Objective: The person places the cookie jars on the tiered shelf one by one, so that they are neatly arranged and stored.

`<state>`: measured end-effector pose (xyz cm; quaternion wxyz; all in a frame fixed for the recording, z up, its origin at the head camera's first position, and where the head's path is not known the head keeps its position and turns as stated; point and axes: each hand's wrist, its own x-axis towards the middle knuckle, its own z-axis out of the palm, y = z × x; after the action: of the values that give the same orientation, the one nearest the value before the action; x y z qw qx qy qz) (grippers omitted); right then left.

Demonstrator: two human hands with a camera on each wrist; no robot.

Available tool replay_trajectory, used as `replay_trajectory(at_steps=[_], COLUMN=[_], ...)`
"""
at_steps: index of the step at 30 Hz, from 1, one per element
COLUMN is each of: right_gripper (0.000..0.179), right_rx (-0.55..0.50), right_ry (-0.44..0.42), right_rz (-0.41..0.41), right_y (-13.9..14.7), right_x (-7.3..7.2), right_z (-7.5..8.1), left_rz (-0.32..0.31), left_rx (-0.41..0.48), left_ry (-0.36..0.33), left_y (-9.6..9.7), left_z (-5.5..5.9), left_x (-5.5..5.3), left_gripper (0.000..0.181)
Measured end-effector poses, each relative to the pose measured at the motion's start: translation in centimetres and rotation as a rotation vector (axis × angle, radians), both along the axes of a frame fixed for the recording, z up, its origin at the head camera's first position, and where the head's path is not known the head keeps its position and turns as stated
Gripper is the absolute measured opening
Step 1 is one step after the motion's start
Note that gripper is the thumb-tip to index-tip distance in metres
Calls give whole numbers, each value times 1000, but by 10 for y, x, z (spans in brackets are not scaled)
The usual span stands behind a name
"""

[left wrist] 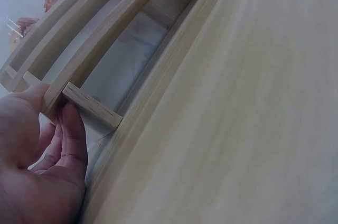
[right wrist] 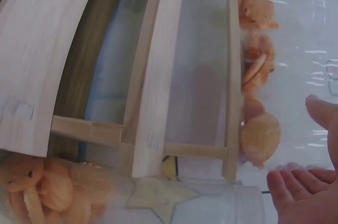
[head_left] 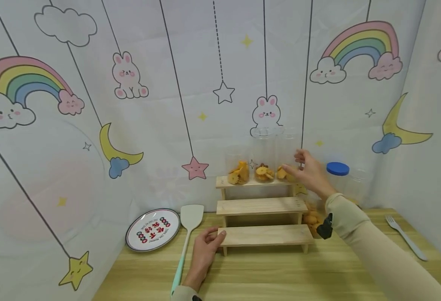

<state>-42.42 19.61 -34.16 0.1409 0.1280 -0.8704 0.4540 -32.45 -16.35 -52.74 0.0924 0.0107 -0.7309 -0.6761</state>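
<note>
A three-tier wooden step rack (head_left: 263, 235) stands on the table. My left hand (head_left: 205, 253) grips the left end of its lowest tier, thumb over the board and fingers curled beneath, as the left wrist view shows. Three clear jars stand in a row on the top tier: a short left one (head_left: 237, 172), a taller middle one (head_left: 264, 156) and a right one (head_left: 288, 146), each with orange-yellow snacks at the bottom. Beside the right jar is my right hand (head_left: 312, 173), thumb and fingers spread apart, holding nothing. In the right wrist view a gap separates its fingertips from the snacks (right wrist: 260, 137).
Right of the rack stand a clear jar of orange snacks (head_left: 311, 221), a jar with a blue lid (head_left: 338, 169) and another clear jar (head_left: 356, 184). A fork (head_left: 408, 240) lies far right. Left are a printed plate (head_left: 138, 238) and a spatula (head_left: 191, 217). A patterned curtain hangs behind.
</note>
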Motion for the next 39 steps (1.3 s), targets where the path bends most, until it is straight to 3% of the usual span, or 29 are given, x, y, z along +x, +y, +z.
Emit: replay_trajectory(at_steps=[17, 24, 33, 39], right_gripper=[95, 105, 93, 84], right_rx=[48, 57, -13, -148], right_ry=[-21, -22, 157, 177], right_rz=[-33, -39, -62, -83], right_y=[1, 3, 17, 35], right_x=[0, 3, 39, 72], right_z=[-1, -2, -6, -21], left_rz=[2, 4, 7, 5], left_rx=[-6, -9, -15, -6], left_ry=[4, 0, 6, 2], left_y=[0, -1, -1, 1], left_z=[1, 1, 1, 1], left_x=[0, -1, -1, 0], left_gripper=[56, 56, 55, 55])
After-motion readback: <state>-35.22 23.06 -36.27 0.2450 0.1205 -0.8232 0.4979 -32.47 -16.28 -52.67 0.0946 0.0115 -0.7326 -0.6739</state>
